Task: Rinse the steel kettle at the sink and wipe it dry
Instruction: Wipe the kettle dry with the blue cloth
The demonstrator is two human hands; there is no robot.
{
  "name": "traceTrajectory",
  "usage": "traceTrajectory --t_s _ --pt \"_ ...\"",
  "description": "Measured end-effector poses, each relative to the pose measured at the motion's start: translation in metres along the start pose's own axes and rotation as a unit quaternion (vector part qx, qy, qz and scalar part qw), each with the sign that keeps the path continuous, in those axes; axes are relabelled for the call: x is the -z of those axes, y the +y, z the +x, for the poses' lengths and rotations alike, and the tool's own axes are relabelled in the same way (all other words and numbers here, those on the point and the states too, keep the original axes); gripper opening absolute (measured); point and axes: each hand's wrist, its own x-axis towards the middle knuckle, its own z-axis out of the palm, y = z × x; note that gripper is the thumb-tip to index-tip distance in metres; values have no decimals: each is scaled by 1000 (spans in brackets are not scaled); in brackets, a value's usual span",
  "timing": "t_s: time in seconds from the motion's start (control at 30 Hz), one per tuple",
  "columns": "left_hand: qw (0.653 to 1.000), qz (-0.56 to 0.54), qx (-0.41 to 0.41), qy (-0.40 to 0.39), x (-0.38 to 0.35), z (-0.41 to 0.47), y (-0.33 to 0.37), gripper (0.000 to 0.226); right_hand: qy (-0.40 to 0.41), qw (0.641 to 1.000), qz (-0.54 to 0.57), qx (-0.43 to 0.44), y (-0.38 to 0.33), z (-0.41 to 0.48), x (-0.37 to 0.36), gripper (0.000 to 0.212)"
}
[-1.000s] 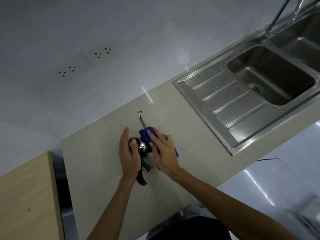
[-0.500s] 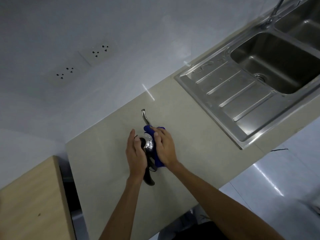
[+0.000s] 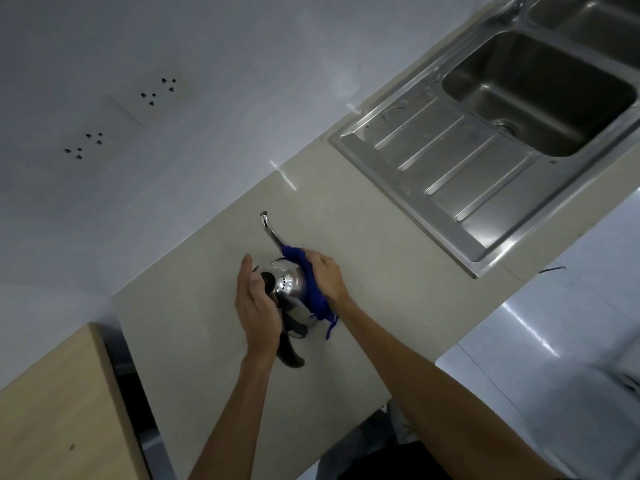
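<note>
The steel kettle (image 3: 288,281) stands on the beige counter (image 3: 363,271), its thin spout (image 3: 268,227) pointing away from me and its black handle (image 3: 290,353) toward me. My left hand (image 3: 257,308) rests flat against the kettle's left side, over the black lid knob. My right hand (image 3: 328,279) presses a blue cloth (image 3: 313,289) against the kettle's right side. The steel sink (image 3: 540,95) lies to the far right.
The sink's ribbed drainboard (image 3: 443,161) borders the counter on the right. A wooden cabinet top (image 3: 55,410) sits at the lower left, with a dark gap beside it. Wall sockets (image 3: 157,91) are set in the white wall. The counter's front edge runs near my body.
My right hand with the blue cloth has slid from the kettle's top down along its right side. The left hand stays on the left side.
</note>
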Motion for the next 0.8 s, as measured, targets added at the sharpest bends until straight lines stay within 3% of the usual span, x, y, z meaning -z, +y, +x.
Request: traceTrajectory --t_s 0.13,0.2,0.37,0.53,0.8 --pt "1000 -12 15 6 0 2 -2 67 80 978 -49 184 21 -51 -31 41" --pt "1000 -16 25 7 1 4 -4 66 114 969 -58 212 36 -60 -43 43" --pt "1000 7 0 14 1 2 -3 60 186 974 44 120 68 -62 -48 47" --pt "1000 6 -5 4 1 3 -6 61 192 976 76 70 61 -54 -37 42" --pt "1000 -9 -18 -9 2 3 -7 66 9 998 -68 -9 12 20 9 35"
